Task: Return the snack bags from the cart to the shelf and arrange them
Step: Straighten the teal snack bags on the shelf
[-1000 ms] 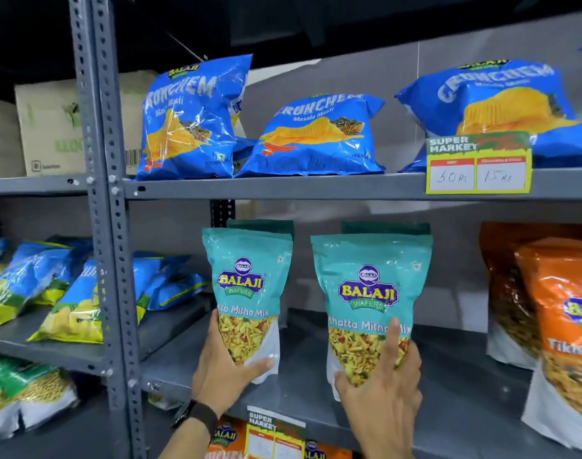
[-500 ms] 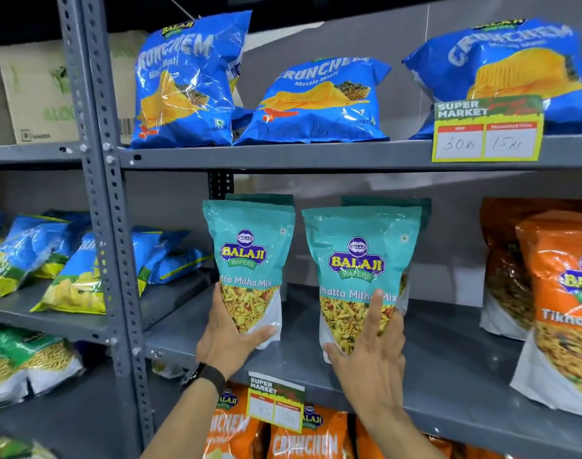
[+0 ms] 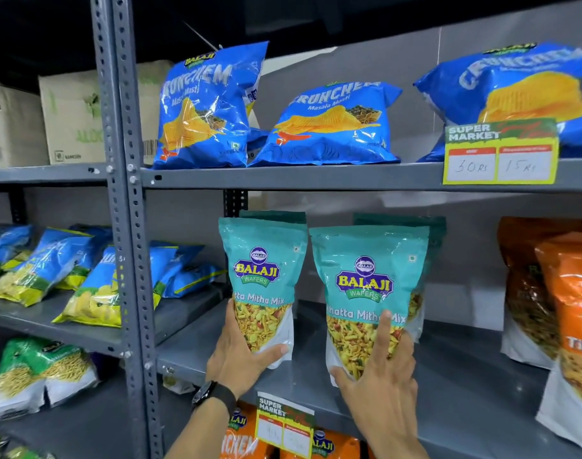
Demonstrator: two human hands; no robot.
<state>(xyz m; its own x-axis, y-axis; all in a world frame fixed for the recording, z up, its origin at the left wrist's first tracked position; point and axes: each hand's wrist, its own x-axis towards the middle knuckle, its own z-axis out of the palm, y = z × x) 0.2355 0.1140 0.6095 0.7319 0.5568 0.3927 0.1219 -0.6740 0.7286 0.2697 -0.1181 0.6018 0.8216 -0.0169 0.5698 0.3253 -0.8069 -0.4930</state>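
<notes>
Two teal Balaji Khatta Mitha Mix pouches are held upright on the middle shelf [image 3: 448,376], side by side, edges nearly touching. Left pouch [image 3: 261,279] is gripped at its lower part by the left hand [image 3: 240,359]: thumb across the front bottom, fingers behind, clamped. Black watch [image 3: 213,394] is worn on that wrist. Right pouch [image 3: 366,293] is pressed by the right hand [image 3: 379,385], fingers spread flat over the front lower half; whether anything is wrapped behind cannot be told. More teal pouches are seen directly behind each. Orange pouches [image 3: 568,326] stand at right, well apart. Blue Crunchem bags [image 3: 329,124] lie on the upper shelf, w/ a price tag [image 3: 500,152] on its edge. Cart is not in view.
</notes>
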